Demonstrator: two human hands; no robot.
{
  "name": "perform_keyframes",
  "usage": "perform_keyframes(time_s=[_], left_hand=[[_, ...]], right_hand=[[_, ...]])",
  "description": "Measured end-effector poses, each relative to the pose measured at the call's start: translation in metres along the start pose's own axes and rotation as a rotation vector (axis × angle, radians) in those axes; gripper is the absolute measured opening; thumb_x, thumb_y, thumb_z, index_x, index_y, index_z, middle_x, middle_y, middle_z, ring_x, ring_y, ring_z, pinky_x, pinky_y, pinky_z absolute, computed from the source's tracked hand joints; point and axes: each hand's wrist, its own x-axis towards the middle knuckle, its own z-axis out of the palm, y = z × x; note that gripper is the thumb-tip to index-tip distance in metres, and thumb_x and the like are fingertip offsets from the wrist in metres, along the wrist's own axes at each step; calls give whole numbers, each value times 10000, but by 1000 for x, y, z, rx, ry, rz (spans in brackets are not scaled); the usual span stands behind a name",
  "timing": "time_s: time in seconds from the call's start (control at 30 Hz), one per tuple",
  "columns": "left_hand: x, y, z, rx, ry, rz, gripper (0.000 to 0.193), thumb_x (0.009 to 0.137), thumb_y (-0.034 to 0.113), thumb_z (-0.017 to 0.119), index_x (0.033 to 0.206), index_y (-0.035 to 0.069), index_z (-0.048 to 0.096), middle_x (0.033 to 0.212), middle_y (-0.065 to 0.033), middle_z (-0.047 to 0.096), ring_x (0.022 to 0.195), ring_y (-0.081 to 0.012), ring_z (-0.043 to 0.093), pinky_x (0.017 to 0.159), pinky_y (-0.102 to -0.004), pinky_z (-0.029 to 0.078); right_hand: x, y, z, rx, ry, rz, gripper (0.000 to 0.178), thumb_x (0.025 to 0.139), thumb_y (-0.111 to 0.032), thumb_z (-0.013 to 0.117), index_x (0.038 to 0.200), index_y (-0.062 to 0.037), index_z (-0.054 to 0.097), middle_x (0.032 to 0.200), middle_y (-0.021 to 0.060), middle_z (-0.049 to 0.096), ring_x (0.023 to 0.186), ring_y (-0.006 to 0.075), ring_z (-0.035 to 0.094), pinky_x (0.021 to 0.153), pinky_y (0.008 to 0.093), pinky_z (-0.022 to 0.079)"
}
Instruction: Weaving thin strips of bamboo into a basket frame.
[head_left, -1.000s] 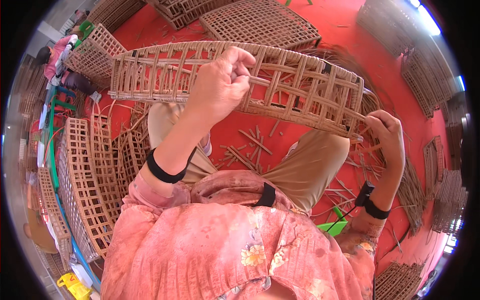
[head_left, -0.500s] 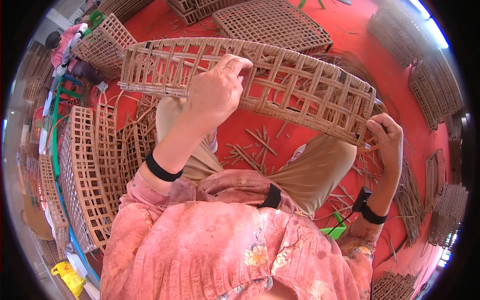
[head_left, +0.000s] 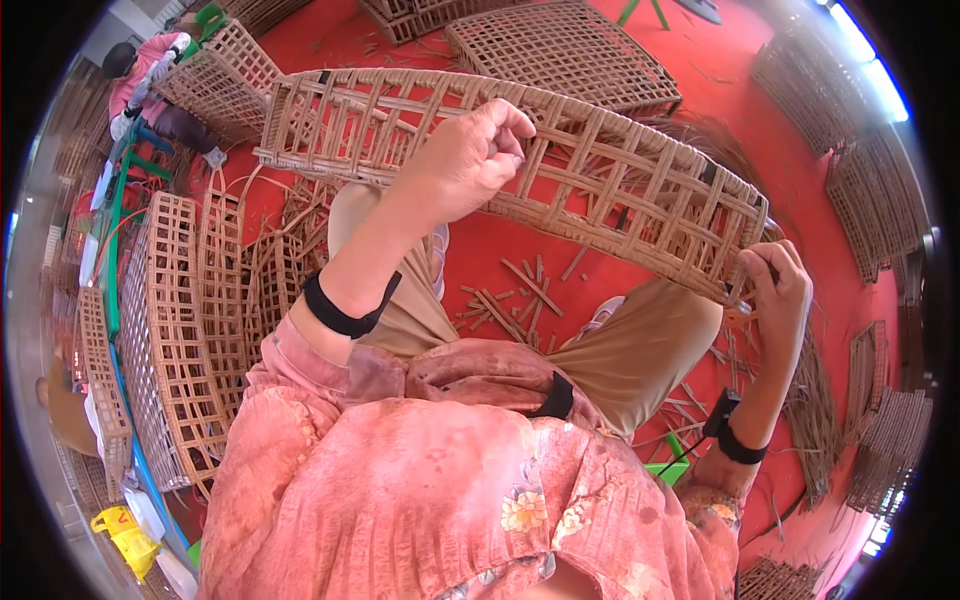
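A long, shallow rattan basket (head_left: 640, 190) with an open lattice weave and a thickly wrapped rim stretches across in front of me, above my knees. My left hand (head_left: 465, 165) is closed over the middle of its near side, with the fingers curled in. Whatever may lie inside those fingers is hidden. At the basket's right end, my right hand (head_left: 780, 280) pinches the lower corner between thumb and bent fingers. Thin strips stick out beside that corner, but I cannot make out whether one is between the fingertips.
Cut cane pieces (head_left: 510, 300) litter the red floor between my legs. Tall lattice panels (head_left: 185, 330) stand at my left, and a bundle of long strips (head_left: 815, 420) lies at right. A large lattice basket (head_left: 565, 55) sits ahead. Another person (head_left: 150, 75) works at far left.
The basket and both hands have shifted slightly right in view. My left index finger, stretched along the rim before, is now curled in. My right hand stays at the end corner.
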Motion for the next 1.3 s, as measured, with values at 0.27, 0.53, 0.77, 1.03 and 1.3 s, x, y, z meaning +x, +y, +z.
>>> perform_keyframes(time_s=[0.27, 0.53, 0.77, 1.03, 1.3], left_hand=[[-58, 18, -91, 496, 540, 162, 202, 957, 55, 594, 1159, 71, 598, 954, -32, 647, 762, -57, 575, 672, -231, 495], [-123, 19, -175, 602, 988, 323, 184, 981, 80, 610, 1159, 53, 648, 1059, -21, 670, 905, -72, 618, 774, -204, 503], [-68, -9, -67, 276, 530, 240, 105, 915, 41, 649, 1003, 72, 696, 932, -50, 661, 873, -166, 642, 788, -296, 506], [-42, -29, -2, 487, 395, 258, 231, 782, 0, 674, 980, 117, 699, 936, -60, 607, 802, -273, 665, 671, -385, 536], [-38, -28, -11, 583, 504, 297, 380, 837, -1, 604, 1195, 126, 628, 961, -112, 695, 788, -294, 682, 662, -410, 545]], right_hand=[[28, -136, 67, 371, 85, -147, 229, 817, -113, 754, 1032, -45, 713, 1008, 126, 687, 934, 260, 659, 817, 333, 521], [53, -225, 152, 728, -125, -462, 247, 884, -156, 681, 1086, -16, 654, 911, 147, 694, 847, 315, 676, 743, 409, 523], [-13, -178, 88, 616, -316, -46, 71, 857, -48, 713, 894, 8, 691, 716, 58, 644, 593, 92, 597, 545, 250, 463], [-25, -167, 96, 586, -237, 226, 124, 906, -98, 683, 867, 19, 687, 654, 25, 616, 574, 55, 560, 532, 219, 432], [-7, -162, 106, 568, -287, 349, 165, 927, -133, 660, 857, 16, 679, 624, 7, 575, 569, 55, 537, 525, 233, 412]])
